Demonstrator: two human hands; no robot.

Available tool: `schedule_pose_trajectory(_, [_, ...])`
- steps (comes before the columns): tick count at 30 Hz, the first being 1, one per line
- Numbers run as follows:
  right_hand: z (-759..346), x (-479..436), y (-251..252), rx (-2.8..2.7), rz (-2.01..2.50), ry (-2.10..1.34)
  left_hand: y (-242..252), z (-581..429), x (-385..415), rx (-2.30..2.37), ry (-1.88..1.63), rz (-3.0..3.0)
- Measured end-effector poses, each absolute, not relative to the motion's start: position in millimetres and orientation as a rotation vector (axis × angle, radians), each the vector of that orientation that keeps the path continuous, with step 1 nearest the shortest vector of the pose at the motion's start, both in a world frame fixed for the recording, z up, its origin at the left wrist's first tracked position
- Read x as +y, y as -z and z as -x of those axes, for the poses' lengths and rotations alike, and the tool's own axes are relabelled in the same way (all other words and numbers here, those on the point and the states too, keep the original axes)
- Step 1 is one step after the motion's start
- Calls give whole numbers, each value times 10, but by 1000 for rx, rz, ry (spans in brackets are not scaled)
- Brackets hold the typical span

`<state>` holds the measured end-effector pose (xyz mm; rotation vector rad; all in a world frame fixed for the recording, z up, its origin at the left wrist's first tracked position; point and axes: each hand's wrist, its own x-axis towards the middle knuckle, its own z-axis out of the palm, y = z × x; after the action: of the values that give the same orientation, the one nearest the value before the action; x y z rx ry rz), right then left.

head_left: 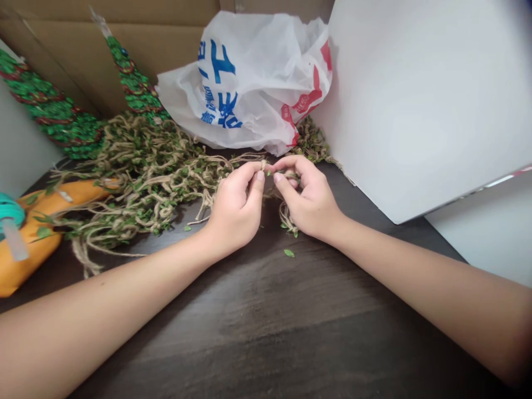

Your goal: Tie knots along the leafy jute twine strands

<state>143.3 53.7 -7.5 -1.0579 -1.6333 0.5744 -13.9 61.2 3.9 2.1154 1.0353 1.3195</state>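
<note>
My left hand (240,204) and my right hand (306,194) meet fingertip to fingertip over the dark table. Between them they pinch a piece of twine with small green leaves (286,217), a leafy jute garland; part of it hangs in a loop below my right hand. My left thumb and forefinger are closed on a knotted bit of the twine. To the left lies a large tangled heap of the same leafy twine (153,172), with loose cord ends. A single loose leaf (288,253) rests on the table in front of my hands.
Behind my hands sits a crumpled white plastic bag (257,83) with blue and red print. Two small tinsel trees (58,111) stand at back left. An orange pouch (25,266) and a teal-capped object (10,213) lie left. A large white panel (415,100) rises at right; cardboard (166,55) stands behind.
</note>
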Motion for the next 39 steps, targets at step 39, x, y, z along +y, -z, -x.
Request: schedule_pose_trajectory(39, [-1447, 513, 57, -1815, 1047, -620, -117, 117, 551, 1287, -1095, -2215])
